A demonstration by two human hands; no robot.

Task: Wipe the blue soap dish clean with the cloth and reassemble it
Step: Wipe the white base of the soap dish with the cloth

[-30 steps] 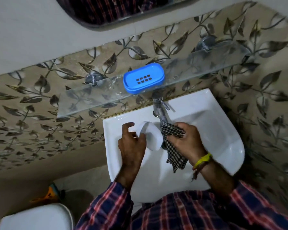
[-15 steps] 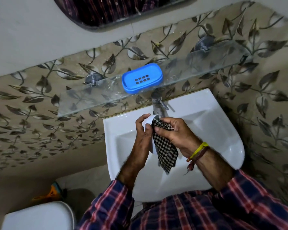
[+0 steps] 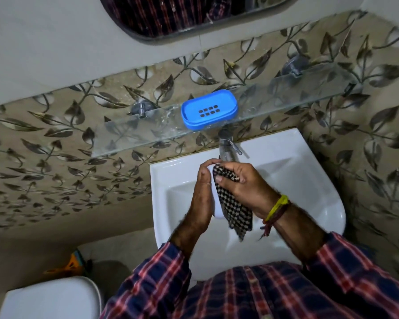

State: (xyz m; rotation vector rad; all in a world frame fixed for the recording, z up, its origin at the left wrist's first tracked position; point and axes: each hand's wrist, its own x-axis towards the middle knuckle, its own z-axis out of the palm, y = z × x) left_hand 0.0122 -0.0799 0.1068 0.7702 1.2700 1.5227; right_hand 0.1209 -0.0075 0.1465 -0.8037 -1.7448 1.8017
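The blue soap dish [image 3: 209, 110], with drain slots in its top tray, sits on the glass shelf [image 3: 286, 97] above the basin. Over the white sink [image 3: 309, 185], my left hand [image 3: 199, 199] holds a white oval piece [image 3: 217, 203] on edge; only a strip of it shows between my hands. My right hand [image 3: 244, 187] presses a black-and-white checked cloth [image 3: 236, 211] against the white piece, and the cloth's tail hangs down into the basin.
A chrome tap [image 3: 227, 147] stands just behind my hands. The leaf-patterned tiled wall backs the shelf, with a mirror [image 3: 194, 12] above. A white toilet lid [image 3: 48, 298] is at the lower left, with an orange object [image 3: 72, 264] on the floor beside it.
My hands came together and rose toward the tap. The white piece turned from flat-facing to edge-on, and the cloth now covers its face.
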